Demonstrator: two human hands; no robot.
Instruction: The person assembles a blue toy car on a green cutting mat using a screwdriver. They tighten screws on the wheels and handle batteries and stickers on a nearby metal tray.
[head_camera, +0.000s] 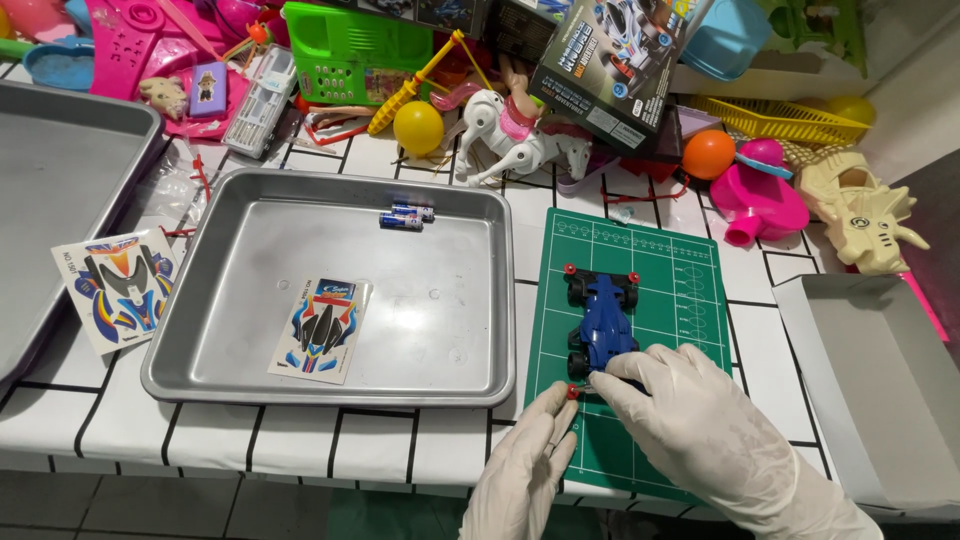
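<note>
Dark toy-car box (610, 60) top ctr, sticker sheet (322, 329) in tray (200, 340), 2nd sheet (118, 285) left, open grey box (880, 390) right.

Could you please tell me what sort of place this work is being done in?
Probably a home hobby or toy-assembly bench: a white tiled counter with a green cutting mat holding a blue model race car, a metal tray of batteries and a sticker sheet, and heaped plastic toys behind.

The right hand (690, 415) hides the blue toy car's (603, 322) rear; the left tray (60, 180) is cut off.
</note>
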